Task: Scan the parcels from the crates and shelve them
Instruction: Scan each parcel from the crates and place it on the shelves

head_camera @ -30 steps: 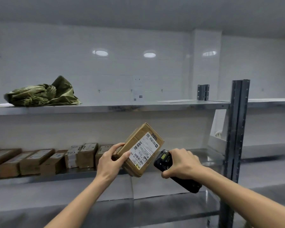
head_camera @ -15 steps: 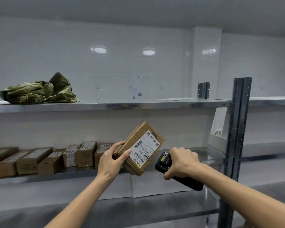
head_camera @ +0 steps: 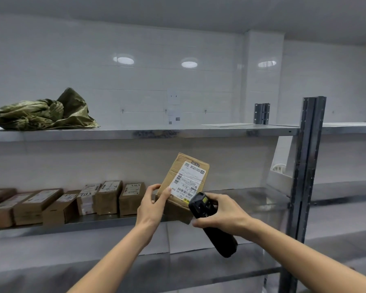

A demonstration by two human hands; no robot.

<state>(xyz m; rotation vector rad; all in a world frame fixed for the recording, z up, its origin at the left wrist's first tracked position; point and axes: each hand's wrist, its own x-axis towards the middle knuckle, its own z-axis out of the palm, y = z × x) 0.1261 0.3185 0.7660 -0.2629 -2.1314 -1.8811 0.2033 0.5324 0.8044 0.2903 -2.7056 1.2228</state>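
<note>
A parcel (head_camera: 185,183) is being held up in front of the middle shelf (head_camera: 237,199), tilted, with its white label (head_camera: 187,179) facing the camera. It is being gripped at its lower left corner by the left hand (head_camera: 151,208): the thumb is being pressed on the label's lower edge, and the fingers (head_camera: 150,190) are being curled round the left side and behind the box. A black scanner (head_camera: 211,223) is being held by the right hand (head_camera: 225,217), whose fingers are being wrapped tightly round its middle. The scanner's head is being pointed up at the parcel's lower right corner, just beside the label's barcode; whether it is touching the box cannot be told. Its small screen is being shown lit.

On the middle shelf, to the left of the hands, a row of boxes (head_camera: 109,196) is being kept, labels upward, some standing and some lying. A crumpled green sack (head_camera: 42,113) is being carried by the top shelf (head_camera: 178,133). A dark steel post (head_camera: 306,170) is being seen at the right.
</note>
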